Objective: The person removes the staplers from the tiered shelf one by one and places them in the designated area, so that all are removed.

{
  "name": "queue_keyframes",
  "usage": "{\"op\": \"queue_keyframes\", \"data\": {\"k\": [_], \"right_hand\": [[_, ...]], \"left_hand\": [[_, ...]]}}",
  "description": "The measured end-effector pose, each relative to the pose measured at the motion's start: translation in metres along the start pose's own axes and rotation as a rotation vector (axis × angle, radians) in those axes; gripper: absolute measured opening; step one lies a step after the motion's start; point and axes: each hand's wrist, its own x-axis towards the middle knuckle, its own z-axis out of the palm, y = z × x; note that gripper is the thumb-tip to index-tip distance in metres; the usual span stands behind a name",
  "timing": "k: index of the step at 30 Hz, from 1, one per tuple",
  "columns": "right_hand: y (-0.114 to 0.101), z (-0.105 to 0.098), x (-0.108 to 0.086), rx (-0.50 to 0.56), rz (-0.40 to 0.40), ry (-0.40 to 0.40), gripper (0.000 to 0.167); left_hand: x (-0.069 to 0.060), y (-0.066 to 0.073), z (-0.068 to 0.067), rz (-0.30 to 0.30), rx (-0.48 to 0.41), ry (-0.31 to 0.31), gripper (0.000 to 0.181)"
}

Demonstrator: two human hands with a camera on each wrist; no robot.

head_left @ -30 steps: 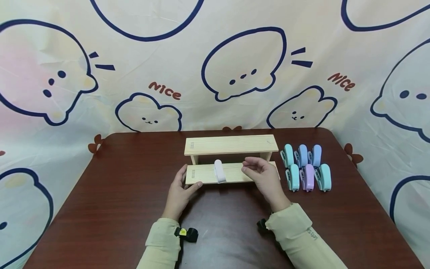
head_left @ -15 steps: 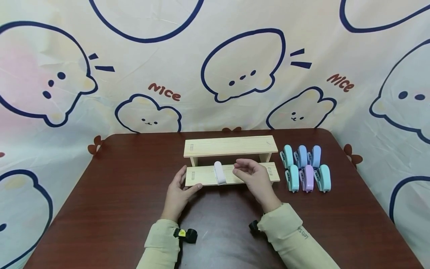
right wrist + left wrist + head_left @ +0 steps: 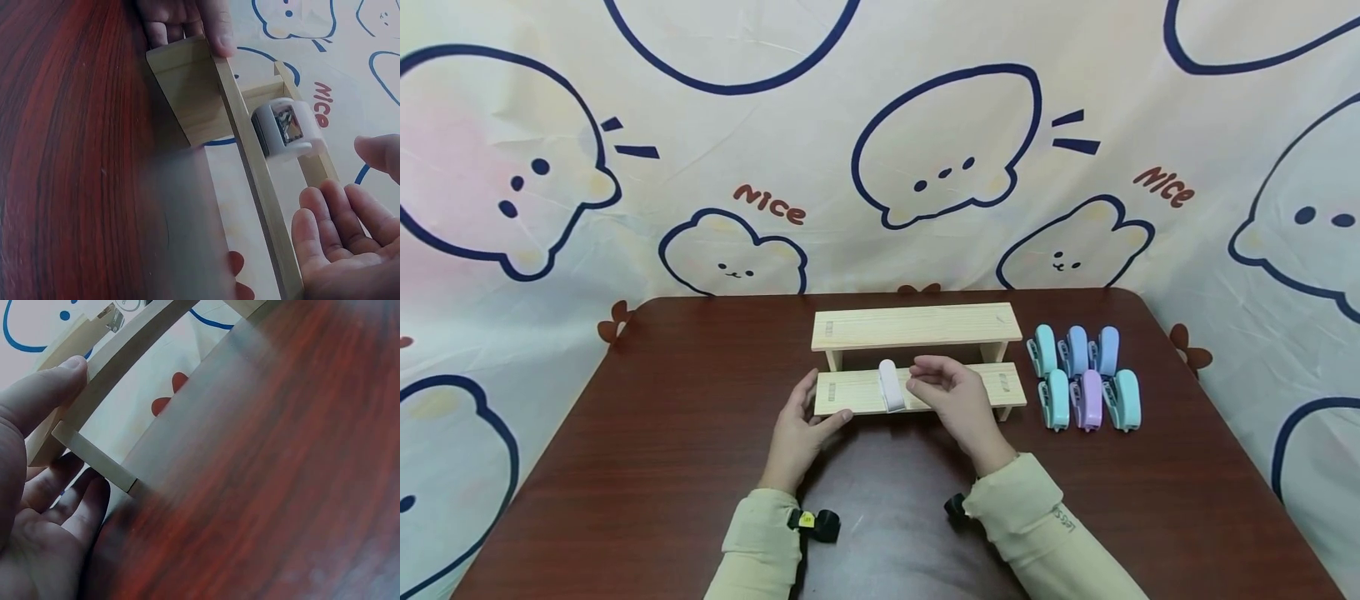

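A two-step wooden rack has a lower board (image 3: 853, 392) in front and a higher board (image 3: 917, 326) behind. On the lower board lies a white mini stapler (image 3: 891, 385); its metal inner part shows in the right wrist view. My left hand (image 3: 794, 437) grips the lower board's left end, the thumb (image 3: 62, 375) on its front edge and the fingers round the end by the support. Just right of the white stapler, my right hand (image 3: 958, 404) hovers over the board, fingers loosely bent and nothing held. In the right wrist view, a gap separates its fingertips (image 3: 306, 219) from the stapler (image 3: 284, 128).
Right of the rack, two rows of mini staplers stand on the brown table (image 3: 662, 450): teal ones (image 3: 1054, 400), blue ones (image 3: 1075, 350) and a purple one (image 3: 1087, 400). A patterned cloth (image 3: 820, 150) hangs behind the table.
My right hand has moved left along the lower board, closer to the white stapler, uncovering the board's right end. The left hand and the stapler have stayed put.
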Motion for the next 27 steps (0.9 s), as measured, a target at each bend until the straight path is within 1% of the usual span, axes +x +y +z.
{"op": "queue_keyframes", "data": {"k": [7,14,20,27], "right_hand": [[0.001,0.009,0.001,0.005,0.002,-0.027,0.041],[-0.001,0.016,0.002,-0.018,-0.004,-0.034,0.046],[0.000,0.021,0.004,-0.084,-0.006,-0.037,0.047],[-0.004,0.027,0.008,-0.182,0.035,-0.048,0.052]], "left_hand": [[0.000,0.000,0.000,-0.003,-0.003,-0.004,0.094],[0.001,-0.001,0.001,0.000,-0.013,-0.006,0.093],[0.002,-0.003,0.001,0.006,-0.017,-0.008,0.093],[0.002,-0.004,0.000,0.017,-0.014,-0.012,0.093]]}}
